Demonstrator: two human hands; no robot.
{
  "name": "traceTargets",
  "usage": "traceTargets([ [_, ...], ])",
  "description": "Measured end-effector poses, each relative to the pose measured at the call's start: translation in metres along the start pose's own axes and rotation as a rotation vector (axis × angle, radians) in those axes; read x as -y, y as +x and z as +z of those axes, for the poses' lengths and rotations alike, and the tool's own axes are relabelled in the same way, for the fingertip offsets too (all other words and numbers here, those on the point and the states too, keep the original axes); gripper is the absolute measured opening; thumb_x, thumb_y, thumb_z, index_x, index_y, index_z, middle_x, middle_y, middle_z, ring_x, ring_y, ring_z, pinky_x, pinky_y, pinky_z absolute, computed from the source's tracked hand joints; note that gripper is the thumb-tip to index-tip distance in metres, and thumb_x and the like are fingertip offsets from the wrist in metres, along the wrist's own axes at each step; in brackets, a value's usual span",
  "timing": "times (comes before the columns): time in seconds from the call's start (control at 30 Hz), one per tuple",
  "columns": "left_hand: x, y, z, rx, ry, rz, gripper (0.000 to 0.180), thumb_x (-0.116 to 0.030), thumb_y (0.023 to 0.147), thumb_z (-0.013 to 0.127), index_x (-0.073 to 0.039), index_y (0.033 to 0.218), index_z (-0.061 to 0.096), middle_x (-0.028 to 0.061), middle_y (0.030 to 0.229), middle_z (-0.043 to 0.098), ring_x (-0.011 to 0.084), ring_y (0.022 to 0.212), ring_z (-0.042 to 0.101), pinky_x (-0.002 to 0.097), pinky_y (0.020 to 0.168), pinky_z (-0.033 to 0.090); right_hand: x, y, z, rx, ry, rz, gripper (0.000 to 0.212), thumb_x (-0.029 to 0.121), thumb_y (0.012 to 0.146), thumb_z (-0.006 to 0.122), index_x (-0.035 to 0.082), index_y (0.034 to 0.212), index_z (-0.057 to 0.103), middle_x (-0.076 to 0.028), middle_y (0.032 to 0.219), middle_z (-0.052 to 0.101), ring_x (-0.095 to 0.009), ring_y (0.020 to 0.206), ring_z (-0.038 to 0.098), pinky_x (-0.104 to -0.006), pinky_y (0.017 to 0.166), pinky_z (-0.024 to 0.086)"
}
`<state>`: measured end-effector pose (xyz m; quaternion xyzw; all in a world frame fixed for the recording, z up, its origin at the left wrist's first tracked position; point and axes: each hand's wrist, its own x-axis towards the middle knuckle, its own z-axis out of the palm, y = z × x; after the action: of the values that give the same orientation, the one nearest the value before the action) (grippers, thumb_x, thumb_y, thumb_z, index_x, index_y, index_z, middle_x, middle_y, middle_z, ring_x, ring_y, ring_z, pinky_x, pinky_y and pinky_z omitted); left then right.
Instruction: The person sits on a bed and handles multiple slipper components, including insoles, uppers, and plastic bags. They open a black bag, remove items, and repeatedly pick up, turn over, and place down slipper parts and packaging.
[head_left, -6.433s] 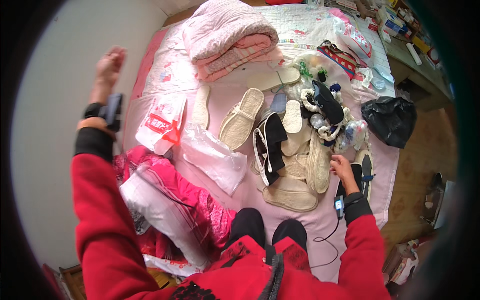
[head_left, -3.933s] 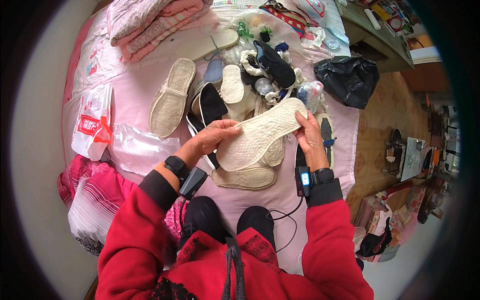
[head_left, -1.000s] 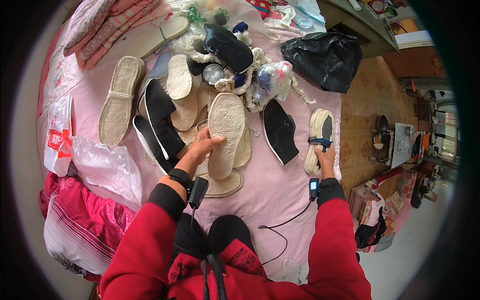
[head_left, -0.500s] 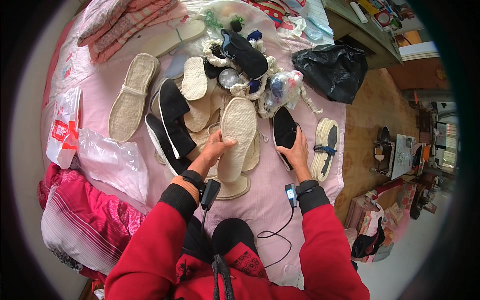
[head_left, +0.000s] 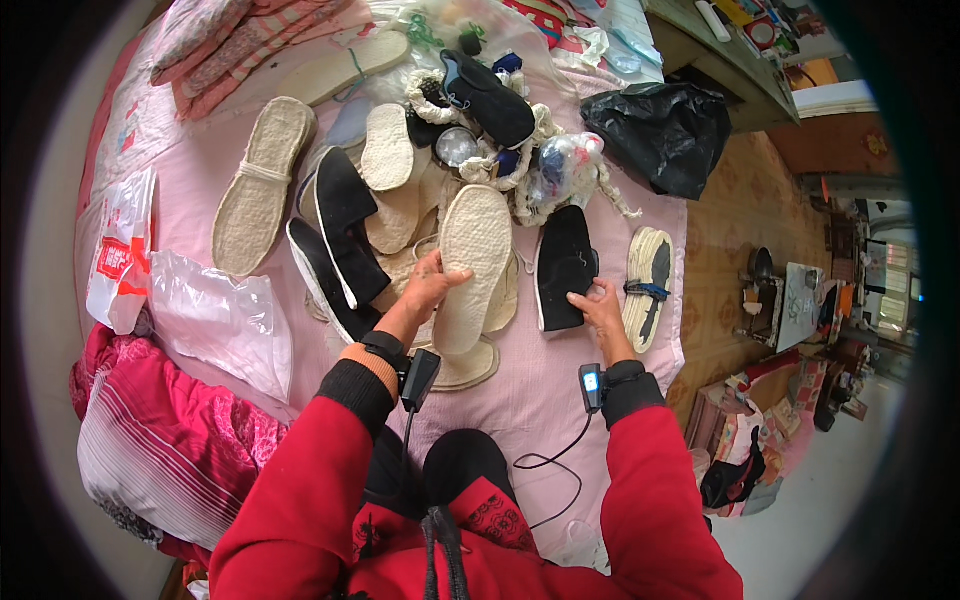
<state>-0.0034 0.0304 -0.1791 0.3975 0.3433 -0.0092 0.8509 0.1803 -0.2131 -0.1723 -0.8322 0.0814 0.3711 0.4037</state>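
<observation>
My left hand (head_left: 425, 292) is closed on the side of a cream stitched shoe sole (head_left: 474, 250), thumb on top. Beneath that sole, other pale soles (head_left: 470, 368) lie partly covered. On the right, a black cloth shoe (head_left: 566, 262) with a white sole edge rests on the pink sheet. My right hand (head_left: 603, 318) grips its near right edge between thumb and fingers. Beside that hand lies a bundle of pale soles (head_left: 648, 285) tied with dark blue cord. Left of my left hand, two black cloth shoes (head_left: 347, 225) lean on each other.
A long pair of tied soles (head_left: 262, 185) lies at left. Farther back are white braided cords (head_left: 520, 185), another black shoe (head_left: 488, 100) and a black plastic bag (head_left: 660, 135). Clear plastic (head_left: 220, 315) and a pink blanket (head_left: 170, 420) lie at near left. The bed's edge runs along the right.
The black shoe under my right hand has gone from tilted on its side to lying flatter, its top showing more. My right hand has shifted to its near right edge. The left hand stays on the sole.
</observation>
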Motion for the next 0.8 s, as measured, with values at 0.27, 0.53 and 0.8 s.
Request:
traceTargets([
  [0.27,0.001,-0.002,0.003,-0.006,-0.009,0.009,0.036,-0.004,0.076,0.059,-0.002,0.109,0.046,0.0057,0.099,0.057,0.0148,0.089,0.054,0.0295,0.081,0.041,-0.01,-0.003,0.018,-0.228,0.153,-0.037,0.065,0.005,0.059,0.074,-0.004,0.113,0.04,-0.015,0.094,0.057,-0.021,0.086,0.055,-0.0287,0.073,0.046],
  [0.53,0.005,0.001,-0.001,-0.002,-0.003,0.016,0.035,-0.004,0.077,0.059,-0.002,0.109,0.046,0.0054,0.099,0.057,0.0145,0.087,0.054,0.0296,0.08,0.043,-0.009,-0.003,0.011,0.074,0.427,0.019,0.034,-0.001,0.066,0.067,-0.002,0.097,0.053,-0.009,0.09,0.06,-0.016,0.08,0.058,-0.0258,0.073,0.046],
  [0.8,0.002,-0.001,0.001,-0.005,0.013,0.022,0.034,-0.005,0.077,0.059,-0.002,0.109,0.046,0.0054,0.098,0.057,0.0143,0.087,0.054,0.0288,0.08,0.042,-0.01,-0.01,-0.018,0.058,0.512,-0.164,0.033,-0.004,0.072,0.06,0.0,0.104,0.051,-0.008,0.098,0.059,-0.015,0.085,0.058,-0.026,0.078,0.046],
])
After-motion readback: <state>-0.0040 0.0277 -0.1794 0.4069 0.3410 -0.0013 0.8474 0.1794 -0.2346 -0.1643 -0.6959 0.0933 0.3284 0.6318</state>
